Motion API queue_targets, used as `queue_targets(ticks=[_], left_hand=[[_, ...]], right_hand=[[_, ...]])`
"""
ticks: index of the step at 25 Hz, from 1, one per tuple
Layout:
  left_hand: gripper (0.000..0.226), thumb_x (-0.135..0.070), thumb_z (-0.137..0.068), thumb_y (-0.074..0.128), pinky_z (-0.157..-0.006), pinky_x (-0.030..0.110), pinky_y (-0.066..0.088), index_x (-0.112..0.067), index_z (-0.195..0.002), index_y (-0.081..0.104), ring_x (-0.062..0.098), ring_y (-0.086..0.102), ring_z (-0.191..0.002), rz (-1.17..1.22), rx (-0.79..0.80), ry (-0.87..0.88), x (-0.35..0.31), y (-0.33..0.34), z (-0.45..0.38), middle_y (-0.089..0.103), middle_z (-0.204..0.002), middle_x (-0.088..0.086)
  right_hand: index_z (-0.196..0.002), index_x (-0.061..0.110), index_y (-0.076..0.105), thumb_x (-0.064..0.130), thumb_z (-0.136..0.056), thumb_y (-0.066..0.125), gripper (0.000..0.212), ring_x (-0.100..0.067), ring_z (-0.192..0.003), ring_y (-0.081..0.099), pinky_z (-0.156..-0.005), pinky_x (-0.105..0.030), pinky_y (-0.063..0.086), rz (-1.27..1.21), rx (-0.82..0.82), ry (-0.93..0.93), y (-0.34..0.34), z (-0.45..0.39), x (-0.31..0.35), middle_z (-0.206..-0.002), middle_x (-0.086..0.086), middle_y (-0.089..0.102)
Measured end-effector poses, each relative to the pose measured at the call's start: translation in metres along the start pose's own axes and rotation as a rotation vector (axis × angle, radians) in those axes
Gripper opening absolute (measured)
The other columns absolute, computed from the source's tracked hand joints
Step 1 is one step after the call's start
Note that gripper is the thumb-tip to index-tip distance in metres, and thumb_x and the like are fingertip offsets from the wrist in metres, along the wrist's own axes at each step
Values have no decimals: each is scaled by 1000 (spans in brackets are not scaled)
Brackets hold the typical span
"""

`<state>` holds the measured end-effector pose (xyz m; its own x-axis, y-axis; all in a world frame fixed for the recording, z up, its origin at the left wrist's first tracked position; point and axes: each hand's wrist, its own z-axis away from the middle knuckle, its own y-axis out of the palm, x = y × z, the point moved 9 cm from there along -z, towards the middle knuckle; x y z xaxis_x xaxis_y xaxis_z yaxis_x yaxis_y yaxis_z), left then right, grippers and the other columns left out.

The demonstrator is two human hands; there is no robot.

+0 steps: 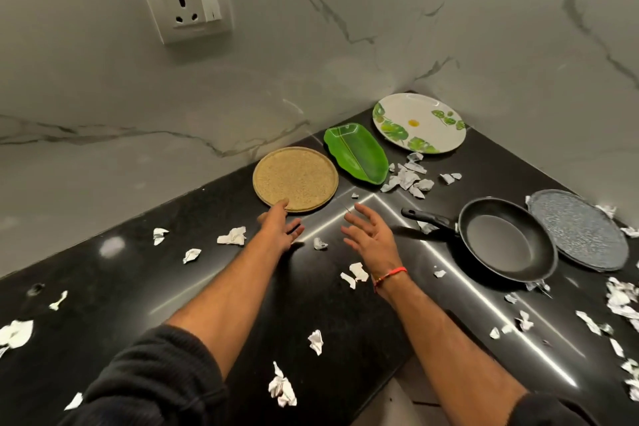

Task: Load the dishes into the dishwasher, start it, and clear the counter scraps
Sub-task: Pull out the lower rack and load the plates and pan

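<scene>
A round tan speckled plate point(295, 178) lies on the black counter point(121, 287) near the back wall. My left hand point(278, 226) is open, its thumb at the plate's near rim. My right hand point(371, 235) hovers open just right of it, holding nothing. A green leaf-shaped dish point(356, 156) lies beside the tan plate, and a white plate with green leaves point(418, 123) sits in the corner. A black frying pan point(508, 244) and a grey speckled plate point(577, 228) lie at the right. Torn paper scraps point(408, 178) are scattered over the counter.
Marble walls meet in a corner behind the dishes. A wall socket point(188, 3) is mounted high on the left wall. The counter's inner edge runs diagonally below my right forearm. More paper scraps point(281, 387) lie near the front and far right.
</scene>
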<state>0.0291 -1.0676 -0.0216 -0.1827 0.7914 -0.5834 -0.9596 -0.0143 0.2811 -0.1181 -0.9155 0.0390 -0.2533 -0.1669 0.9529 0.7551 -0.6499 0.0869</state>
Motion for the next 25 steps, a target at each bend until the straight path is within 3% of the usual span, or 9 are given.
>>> queue_targets(ticks=[3, 6, 9, 12, 15, 18, 21, 23, 25], left_hand=[[32, -25, -93, 71, -65, 38, 53, -11, -117, 56, 23, 66, -89, 19, -97, -3, -3, -1, -19, 64, -119, 10], [9, -18, -95, 63, -58, 33, 53, -13, -95, 56, 16, 63, -71, 13, -88, 106, -23, 8, -17, 63, -103, 10], [8, -17, -93, 53, -59, 35, 59, -12, -98, 57, 19, 62, -68, 57, -85, 245, -35, 9, 8, 63, -93, 11], [6, -19, -81, 56, -69, 40, 56, -17, -84, 61, 25, 61, -81, 34, -68, 366, -16, -5, 47, 62, -86, 8], [3, -18, -78, 54, -62, 33, 48, -18, -75, 54, 22, 57, -75, -13, 41, 216, 57, 2, 89, 56, -75, 5], [10, -16, -79, 51, -58, 30, 45, -18, -69, 51, 19, 52, -66, -187, 184, 92, 133, 22, 132, 51, -62, 1], [12, -8, -84, 47, -51, 27, 49, -14, -76, 53, 21, 55, -64, -413, 347, 114, 199, 39, 184, 55, -62, 3], [11, -6, -93, 45, -45, 26, 50, -12, -90, 54, 19, 57, -64, -533, 445, 227, 223, 46, 214, 58, -76, 6], [14, -13, -99, 50, -62, 36, 60, -17, -110, 57, 22, 67, -82, -634, 576, 326, 268, 53, 259, 67, -99, 6]], right_hand=[[-132, 24, 54, 2, -93, 62, 45, -23, -117, 64, -97, -38, 54, 5, -12, 25, 5, 0, -9, -119, 0, 68], [-128, 28, 56, 3, -93, 62, 44, -24, -115, 65, -95, -39, 55, 43, -7, 4, 3, 4, -9, -118, -3, 69], [-125, 32, 55, 2, -95, 59, 43, -23, -113, 66, -91, -35, 55, 109, -15, -43, -6, 14, -5, -119, -4, 69], [-136, 29, 46, 8, -97, 60, 46, -22, -111, 66, -90, -35, 56, 29, -75, -103, -28, 33, 4, -128, -5, 64], [-139, 39, 36, 27, -93, 67, 57, -27, -110, 66, -88, -47, 58, -291, -241, -28, -68, 62, -3, -127, -1, 64], [-121, 22, 58, 17, -92, 67, 31, -25, -109, 68, -93, -45, 56, -321, -482, -171, -135, 119, 2, -118, -3, 70], [-119, 17, 60, 9, -95, 63, 26, -21, -108, 68, -94, -39, 56, -311, -656, -263, -201, 202, -1, -116, -3, 71], [-120, 15, 60, 8, -96, 61, 25, -19, -107, 68, -92, -35, 56, -308, -725, -298, -234, 255, -7, -116, -3, 71], [-117, 15, 61, 9, -97, 60, 21, -18, -106, 68, -89, -31, 56, -291, -823, -329, -279, 332, -23, -114, -3, 70]])
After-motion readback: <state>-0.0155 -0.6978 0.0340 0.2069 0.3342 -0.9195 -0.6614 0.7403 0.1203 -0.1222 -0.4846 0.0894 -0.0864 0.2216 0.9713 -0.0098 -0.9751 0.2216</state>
